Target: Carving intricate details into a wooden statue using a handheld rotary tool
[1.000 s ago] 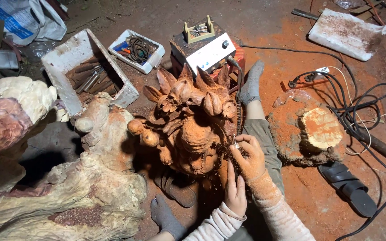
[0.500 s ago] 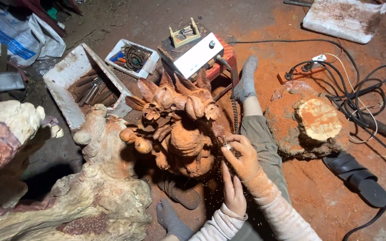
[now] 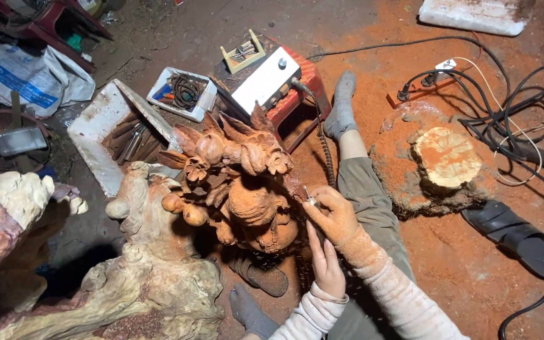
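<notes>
The person sits on the dusty floor (image 3: 473,277) with legs stretched out to either side of a reddish wood carving (image 3: 240,189), which stands upright between the knees, just in front of the body. The carving is a mass of rounded fruit and leaf shapes crowned with pointed tips.

The right hand (image 3: 335,217) is up against the carving's right flank, its fingers (image 3: 319,204) clamped round a thin rotary handpiece (image 3: 310,197) whose metal tip points up and into the wood. A ribbed flexible shaft (image 3: 323,148) runs from that spot back to a white control box (image 3: 266,79) sitting on a low red stool (image 3: 306,94) behind the carving.

The left hand (image 3: 325,264) lies just under the right wrist, fingers straight and close together, pointing up towards the carving; it grips nothing, and I cannot tell whether the fingertips actually touch the wood.

To the left of the carving lies a big pale gnarled root (image 3: 121,283), touching or very nearly touching it. Beyond that, a white foam box (image 3: 96,135) holds chisels, and a smaller white tray (image 3: 184,94) holds odd bits. To the right, well apart, sits a stump (image 3: 445,157) caked in orange sawdust, with a black sandal (image 3: 514,236) near it and a tangle of black cables (image 3: 505,119) behind.
</notes>
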